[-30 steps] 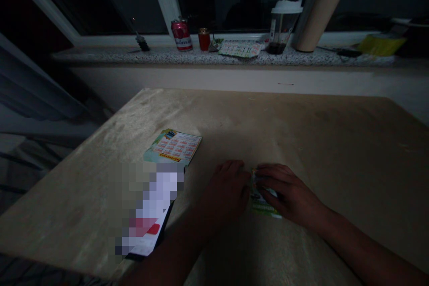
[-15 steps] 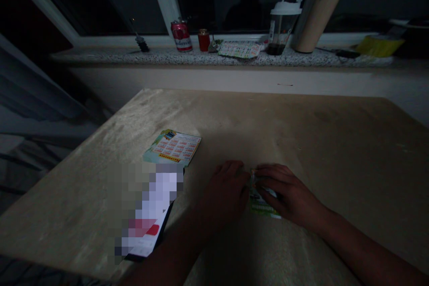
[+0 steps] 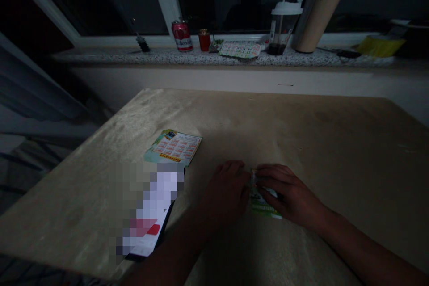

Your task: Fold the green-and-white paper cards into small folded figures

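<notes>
A small green printed card (image 3: 263,208), which looks like a lottery ticket, lies on the table in front of me. My right hand (image 3: 284,190) is over its upper right part, fingers together and bent down onto it, the thumb lower on its face. Close by the card's left edge is my left hand (image 3: 228,190), palm down in shadow. Its fingers are loosely bent and slightly apart, resting on the tabletop, with nothing visible in them. Whether its fingertips touch the card I cannot tell. The hands cover much of the card's upper part.
On the table (image 3: 335,143), a phone (image 3: 152,230) with a lit, partly blurred screen lies left of my left forearm. Beyond it are printed cards (image 3: 177,145) with red number grids. The windowsill bears a can (image 3: 182,36), a red jar (image 3: 204,41), a lidded cup (image 3: 284,27) and a cardboard tube (image 3: 323,9).
</notes>
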`<state>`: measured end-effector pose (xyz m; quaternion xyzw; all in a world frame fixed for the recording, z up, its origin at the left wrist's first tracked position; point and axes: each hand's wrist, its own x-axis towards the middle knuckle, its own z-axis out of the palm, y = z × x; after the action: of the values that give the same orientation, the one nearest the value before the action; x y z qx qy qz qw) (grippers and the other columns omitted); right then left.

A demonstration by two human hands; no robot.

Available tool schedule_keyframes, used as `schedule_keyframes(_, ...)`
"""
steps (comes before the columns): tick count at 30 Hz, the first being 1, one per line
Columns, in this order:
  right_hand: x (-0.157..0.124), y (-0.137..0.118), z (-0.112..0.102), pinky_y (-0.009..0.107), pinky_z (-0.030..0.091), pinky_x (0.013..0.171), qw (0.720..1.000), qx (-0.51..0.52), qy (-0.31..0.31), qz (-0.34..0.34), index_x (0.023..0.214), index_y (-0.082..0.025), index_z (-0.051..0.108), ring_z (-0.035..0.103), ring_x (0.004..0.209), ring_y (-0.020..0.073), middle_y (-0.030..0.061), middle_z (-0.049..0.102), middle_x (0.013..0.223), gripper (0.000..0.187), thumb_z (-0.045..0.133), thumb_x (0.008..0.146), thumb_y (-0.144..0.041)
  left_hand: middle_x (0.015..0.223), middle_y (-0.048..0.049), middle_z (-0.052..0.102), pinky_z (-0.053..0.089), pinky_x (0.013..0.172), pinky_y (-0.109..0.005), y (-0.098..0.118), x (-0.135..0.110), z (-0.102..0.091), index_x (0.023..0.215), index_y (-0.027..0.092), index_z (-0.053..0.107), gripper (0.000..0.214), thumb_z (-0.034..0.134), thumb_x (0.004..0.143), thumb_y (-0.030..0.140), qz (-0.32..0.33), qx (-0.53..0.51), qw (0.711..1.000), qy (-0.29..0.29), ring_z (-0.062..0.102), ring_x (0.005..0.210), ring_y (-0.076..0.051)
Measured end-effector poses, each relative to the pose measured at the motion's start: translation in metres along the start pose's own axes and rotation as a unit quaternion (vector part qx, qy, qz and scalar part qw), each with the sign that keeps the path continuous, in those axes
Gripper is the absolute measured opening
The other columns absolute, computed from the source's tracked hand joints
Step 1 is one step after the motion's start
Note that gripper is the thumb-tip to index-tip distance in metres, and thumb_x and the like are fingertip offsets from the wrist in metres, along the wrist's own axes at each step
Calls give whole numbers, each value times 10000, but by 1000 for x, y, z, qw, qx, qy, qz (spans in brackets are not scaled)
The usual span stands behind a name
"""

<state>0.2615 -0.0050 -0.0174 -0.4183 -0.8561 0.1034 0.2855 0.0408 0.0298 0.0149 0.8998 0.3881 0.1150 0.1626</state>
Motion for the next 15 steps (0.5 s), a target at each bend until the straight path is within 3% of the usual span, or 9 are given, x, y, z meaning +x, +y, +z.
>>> schedule_keyframes(15,1,0,-1,503,558,969,1000,2,11,-5,1116,-217,715,667,1152,281,102,731,1185,182,637,953,-193,1317,-120,606,441,1088,-471,0,0,-2,1184,166,670,264,560,944,180,-7,-2,1000,-7,534,1243,-279)
